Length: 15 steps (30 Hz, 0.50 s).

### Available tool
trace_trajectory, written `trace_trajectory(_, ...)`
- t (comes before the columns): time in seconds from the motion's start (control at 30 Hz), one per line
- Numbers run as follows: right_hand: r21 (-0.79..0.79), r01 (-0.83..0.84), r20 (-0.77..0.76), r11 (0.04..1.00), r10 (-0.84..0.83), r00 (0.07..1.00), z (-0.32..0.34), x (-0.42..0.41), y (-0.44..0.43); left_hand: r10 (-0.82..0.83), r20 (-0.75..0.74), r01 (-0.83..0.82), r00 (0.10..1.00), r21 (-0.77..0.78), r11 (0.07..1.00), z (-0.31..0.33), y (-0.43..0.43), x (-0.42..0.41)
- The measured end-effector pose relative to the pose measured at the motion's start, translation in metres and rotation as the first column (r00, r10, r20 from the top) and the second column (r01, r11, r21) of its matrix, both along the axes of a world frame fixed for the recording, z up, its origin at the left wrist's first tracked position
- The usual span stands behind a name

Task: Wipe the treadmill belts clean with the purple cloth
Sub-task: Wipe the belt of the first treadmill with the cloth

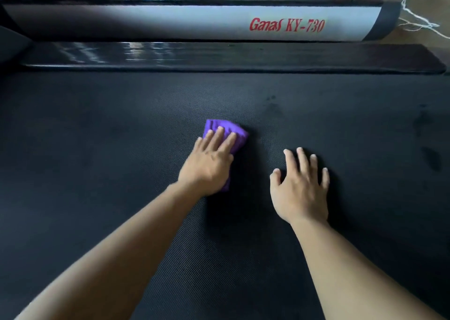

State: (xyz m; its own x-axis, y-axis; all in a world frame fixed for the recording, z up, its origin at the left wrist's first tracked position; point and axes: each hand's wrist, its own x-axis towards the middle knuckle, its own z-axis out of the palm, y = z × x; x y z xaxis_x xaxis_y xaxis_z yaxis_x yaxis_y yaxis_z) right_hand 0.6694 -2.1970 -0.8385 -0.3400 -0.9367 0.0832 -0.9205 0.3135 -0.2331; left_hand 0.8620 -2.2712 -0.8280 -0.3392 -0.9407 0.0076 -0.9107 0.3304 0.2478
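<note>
A black textured treadmill belt (pixel 97 129) fills most of the view. A folded purple cloth (pixel 237 134) lies on the belt near its middle. My left hand (pixel 209 161) presses flat on the cloth with straight fingers, covering its near part. My right hand (pixel 300 185) rests palm down on the bare belt to the right of the cloth, fingers spread, holding nothing. Dark smudges (pixel 274 108) mark the belt beyond my right hand, and more smudges (pixel 428 139) sit at the far right.
A glossy black side rail (pixel 219 56) borders the belt's far edge. Behind it runs a silver cover (pixel 170 20) with red lettering "Ganas KY-730". White string (pixel 418 22) lies on the floor at the top right.
</note>
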Motion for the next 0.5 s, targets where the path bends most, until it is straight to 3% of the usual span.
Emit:
trace_trajectory(0.1,0.006,-0.004,0.002,1.000,0.004,1.000,0.000,0.000,-0.001,-0.172,0.037,0.172,0.984,0.016,0.985,0.000,0.063,0.009)
trace_trajectory(0.2,0.007,-0.001,0.001,1.000,0.001,1.000,-0.001,0.000,-0.001,-0.215,0.016,0.214,0.976,0.057,0.975,-0.004,0.101,0.063)
trace_trajectory(0.27,0.010,-0.002,0.006,1.000,0.002,1.000,-0.001,0.000,-0.001,-0.134,0.005,0.134,0.991,0.044,0.990,-0.006,0.102,0.108)
trace_trajectory(0.37,0.013,-0.002,0.009,1.000,0.002,1.000,0.000,0.000,-0.001,0.158,-0.038,-0.157,0.987,0.036,0.987,-0.005,0.072,0.152)
trace_trajectory(0.43,0.005,-0.001,0.008,1.000,0.001,1.000,-0.001,0.000,-0.001,0.330,-0.033,-0.329,0.943,0.034,0.944,-0.005,0.042,0.150)
trace_trajectory(0.5,-0.002,-0.003,0.013,1.000,0.003,1.000,-0.002,0.000,-0.001,0.383,-0.014,-0.383,0.924,0.021,0.924,-0.006,0.019,0.127)
